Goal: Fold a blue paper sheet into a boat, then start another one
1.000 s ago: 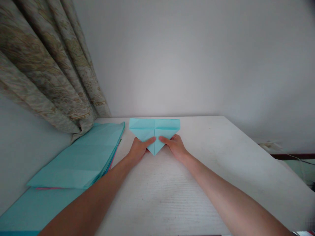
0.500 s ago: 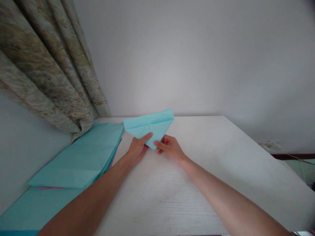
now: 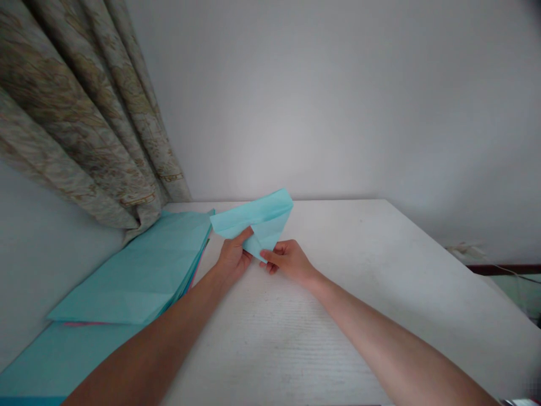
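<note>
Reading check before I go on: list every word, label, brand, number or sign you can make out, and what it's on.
None readable.
Folded light-turquoise paper: creases, no text visible.
Stack of turquoise paper sheets: no text visible.
Beige-and-brown patterned fabric curtain: printed markings, too blurred to tell whether any are lettering.
White table: no text visible.

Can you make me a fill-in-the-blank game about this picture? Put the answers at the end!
1. Counting the left hand and the right hand, the folded paper is held by ____ hands.
2. The table is the colour ____.
3. Of the two hands, the ____ one is closer to the stack of paper.
4. The patterned curtain hangs at the picture's upper ____.

Answers: two; white; left; left.
</note>
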The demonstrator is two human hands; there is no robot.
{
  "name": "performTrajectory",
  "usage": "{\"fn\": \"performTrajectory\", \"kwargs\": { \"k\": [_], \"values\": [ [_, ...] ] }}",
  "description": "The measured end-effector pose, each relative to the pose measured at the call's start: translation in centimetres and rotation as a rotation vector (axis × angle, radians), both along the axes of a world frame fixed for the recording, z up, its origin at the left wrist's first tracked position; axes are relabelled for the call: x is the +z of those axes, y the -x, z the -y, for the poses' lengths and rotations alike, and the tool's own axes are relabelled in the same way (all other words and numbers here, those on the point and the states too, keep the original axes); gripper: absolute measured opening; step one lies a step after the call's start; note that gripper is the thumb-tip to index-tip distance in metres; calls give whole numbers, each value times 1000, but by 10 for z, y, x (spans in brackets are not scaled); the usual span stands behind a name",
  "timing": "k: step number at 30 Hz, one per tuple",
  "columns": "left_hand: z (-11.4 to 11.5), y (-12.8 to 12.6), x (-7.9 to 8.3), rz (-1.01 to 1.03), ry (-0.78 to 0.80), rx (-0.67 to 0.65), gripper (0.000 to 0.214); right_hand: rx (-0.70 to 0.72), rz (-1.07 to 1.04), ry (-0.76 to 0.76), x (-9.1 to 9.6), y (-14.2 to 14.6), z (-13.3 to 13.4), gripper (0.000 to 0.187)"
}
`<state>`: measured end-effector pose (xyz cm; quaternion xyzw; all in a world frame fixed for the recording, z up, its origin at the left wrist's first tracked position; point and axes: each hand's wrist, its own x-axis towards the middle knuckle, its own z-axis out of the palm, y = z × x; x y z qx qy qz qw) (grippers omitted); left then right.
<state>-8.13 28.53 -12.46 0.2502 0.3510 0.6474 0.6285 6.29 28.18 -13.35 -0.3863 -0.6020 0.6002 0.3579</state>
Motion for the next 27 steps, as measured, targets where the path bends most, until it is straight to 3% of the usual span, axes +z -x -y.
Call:
{"fn": "performTrajectory", "kwargs": {
  "k": [6,9,14,19,27],
  "values": [
    [6,-6,-3,-82,-70,-231,25,-56,-58,22,5,1,0,34],
    [9,-9,-3,-140,-79,-214,23,-52,-78,40,9,1,0,33],
    [5,-9,-7,-201,-98,-34,25,-90,-64,42,10,0,0,32],
    [3,-5,-19,-606,-175,-160,37,-157,-44,-34,8,-2,-3,35],
    [9,-4,-9,-693,-182,-255,34,-18,-47,1,5,-2,-4,32]
  ]
}}
